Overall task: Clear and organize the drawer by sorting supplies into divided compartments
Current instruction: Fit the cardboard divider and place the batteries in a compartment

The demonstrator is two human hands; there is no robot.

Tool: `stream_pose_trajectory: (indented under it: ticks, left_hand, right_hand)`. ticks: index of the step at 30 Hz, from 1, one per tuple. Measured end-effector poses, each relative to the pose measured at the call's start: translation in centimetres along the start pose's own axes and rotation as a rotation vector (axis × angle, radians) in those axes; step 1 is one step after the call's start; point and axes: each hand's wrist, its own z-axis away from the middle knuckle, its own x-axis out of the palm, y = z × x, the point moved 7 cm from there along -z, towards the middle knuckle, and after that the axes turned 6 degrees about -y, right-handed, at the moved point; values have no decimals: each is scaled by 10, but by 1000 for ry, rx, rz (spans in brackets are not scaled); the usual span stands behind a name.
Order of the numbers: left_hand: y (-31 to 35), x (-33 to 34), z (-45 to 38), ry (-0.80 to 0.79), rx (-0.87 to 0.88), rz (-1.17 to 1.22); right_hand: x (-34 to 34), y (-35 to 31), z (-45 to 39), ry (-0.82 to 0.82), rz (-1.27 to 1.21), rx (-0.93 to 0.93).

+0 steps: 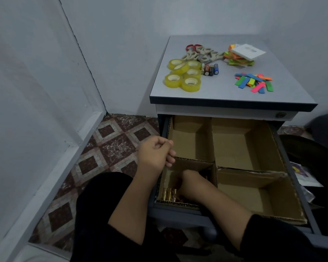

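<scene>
The drawer (280,148) stands pulled out below the cabinet top (223,91), lined with cardboard dividers (214,148) that split it into four compartments. The right hand (186,178) reaches down into the near-left compartment, its fingers hidden in shadow, so whether it grips anything cannot be told. Just nearer than that hand, against the compartment's front wall, a row of gold batteries (169,194) lies side by side. The left hand (156,154) hovers over the drawer's left rim, above the divider between the two left compartments, its fingers loosely curled with nothing visible in them. The other three compartments show only bare cardboard.

On the cabinet top, well beyond both hands, lie the remaining supplies: yellow tape rolls (184,76) at its left, more batteries (210,69) just right of them, scissors (201,53) behind, stacked coloured sticky notes (239,58) under a white pad (248,52) at the back right, and loose coloured strips (254,82) in front of those.
</scene>
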Motion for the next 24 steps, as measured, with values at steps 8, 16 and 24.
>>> stream_pose_trajectory:
  ticks: [8, 16, 24]
  left_hand:
    - [-3, 2, 0, 15, -14, -5]
    - [1, 10, -2, 44, 28, -138]
    - [96, 85, -25, -11, 542, -604]
  right_hand:
    - [-4, -5, 5, 43, 27, -58]
    - [-78, -14, 68, 542, -239, -303]
    - [-217, 22, 90, 1134, -293, -316]
